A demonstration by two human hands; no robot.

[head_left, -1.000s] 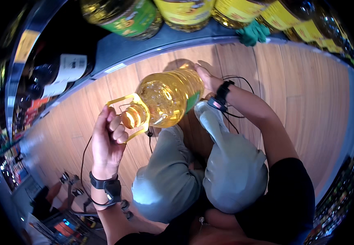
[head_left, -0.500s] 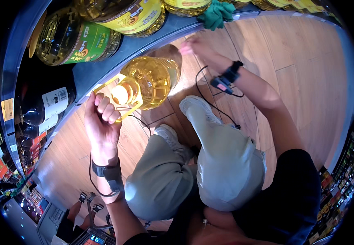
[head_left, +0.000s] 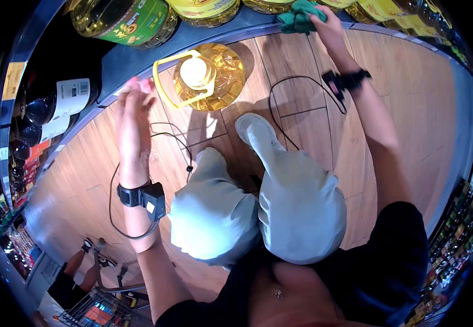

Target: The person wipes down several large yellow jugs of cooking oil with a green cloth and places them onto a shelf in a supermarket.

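A large clear bottle of yellow cooking oil (head_left: 228,79) stands on the floor in front of the shelf, its yellow carry handle (head_left: 163,84) tilted out to the left. Just left of that handle, my left hand (head_left: 134,111) is raised and apart from it, fingers loosely stretched with slightly blurred tips and nothing held. My right hand (head_left: 330,26) grips a crumpled green cloth (head_left: 297,17) at the shelf's front edge, with my thumb and fingers closed on it.
On the low shelf (head_left: 203,34) stand more oil bottles, including one with a green label (head_left: 143,24). Dark bottles (head_left: 43,111) lie at the left. Cables trail from both wrists over the wooden floor (head_left: 307,125). A shopping cart (head_left: 105,308) and another person's legs (head_left: 78,272) are at lower left.
My left hand has let go of the oil bottle's handle. My right hand has moved right and up and taken hold of the green cloth. The bottle stands higher in view.
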